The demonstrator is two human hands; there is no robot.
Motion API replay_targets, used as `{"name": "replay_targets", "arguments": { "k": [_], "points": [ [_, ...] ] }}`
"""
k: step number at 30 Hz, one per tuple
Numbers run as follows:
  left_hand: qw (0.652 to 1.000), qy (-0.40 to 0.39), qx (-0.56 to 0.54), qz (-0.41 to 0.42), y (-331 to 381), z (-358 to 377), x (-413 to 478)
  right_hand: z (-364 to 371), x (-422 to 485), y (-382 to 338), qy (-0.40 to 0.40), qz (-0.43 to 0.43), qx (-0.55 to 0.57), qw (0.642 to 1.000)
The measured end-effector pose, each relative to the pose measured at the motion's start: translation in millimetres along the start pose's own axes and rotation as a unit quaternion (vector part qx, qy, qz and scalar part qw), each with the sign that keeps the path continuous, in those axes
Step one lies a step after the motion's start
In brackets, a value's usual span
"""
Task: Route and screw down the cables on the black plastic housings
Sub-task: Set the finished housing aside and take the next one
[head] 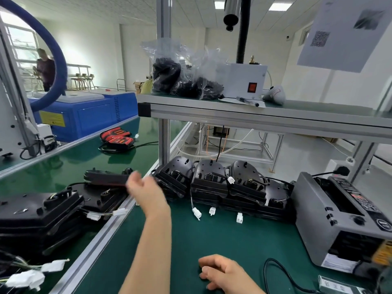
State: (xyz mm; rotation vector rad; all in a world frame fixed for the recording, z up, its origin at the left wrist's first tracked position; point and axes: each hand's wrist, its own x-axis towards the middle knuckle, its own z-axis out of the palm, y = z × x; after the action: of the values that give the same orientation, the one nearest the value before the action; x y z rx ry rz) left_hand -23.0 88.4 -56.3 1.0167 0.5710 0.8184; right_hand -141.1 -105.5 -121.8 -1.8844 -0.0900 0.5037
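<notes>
Green matting of the bench (212,236) under the right hand (222,272), low at six o'clock, fingers loosely curled on nothing. Left hand (144,188) stretched out toward eleven o'clock, motion-blurred, fingertips at the near end of a long black plastic housing with a red strip (106,177); gripping it or merely touching, cannot tell. Long axis of that housing roughly nine-to-three, beyond a low stack of black housings with white cable connectors (42,211) at nine o'clock, across the aluminium rail (106,228). Further out at one o'clock, just right of the left hand, a leaning row of black dome-backed housings (212,181), white plugs (196,212) dangling onto the matting. Judged nearer to the left hand than the right, so likely a short reach for that side. Grey tape-dispenser box (339,219) at three o'clock.
</notes>
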Motion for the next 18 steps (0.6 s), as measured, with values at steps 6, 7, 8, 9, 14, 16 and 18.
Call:
{"name": "replay_targets", "arguments": {
  "k": [6,7,8,9,14,16,18],
  "points": [
    [0.89,-0.305,0.324,-0.103,-40,58,-17,-5,4,3,-0.011,0.015,0.045,0.999],
    [0.876,-0.308,0.35,-0.128,-44,64,-16,-7,6,4,-0.012,0.019,0.059,0.998],
    [0.87,-0.302,0.362,-0.142,-46,68,-15,-9,8,7,-0.012,0.023,0.076,0.997],
    [0.871,-0.289,0.369,-0.145,-47,71,-13,-10,11,9,-0.015,0.027,0.094,0.995],
    [0.892,-0.252,0.339,-0.164,-53,72,0,-13,19,15,-0.02,0.042,0.17,0.984],
    [0.902,-0.251,0.285,-0.206,-53,71,3,-13,20,16,-0.018,0.034,0.18,0.983],
    [0.909,-0.251,0.243,-0.23,-52,71,2,-12,19,15,-0.022,0.029,0.186,0.982]
  ]
}}
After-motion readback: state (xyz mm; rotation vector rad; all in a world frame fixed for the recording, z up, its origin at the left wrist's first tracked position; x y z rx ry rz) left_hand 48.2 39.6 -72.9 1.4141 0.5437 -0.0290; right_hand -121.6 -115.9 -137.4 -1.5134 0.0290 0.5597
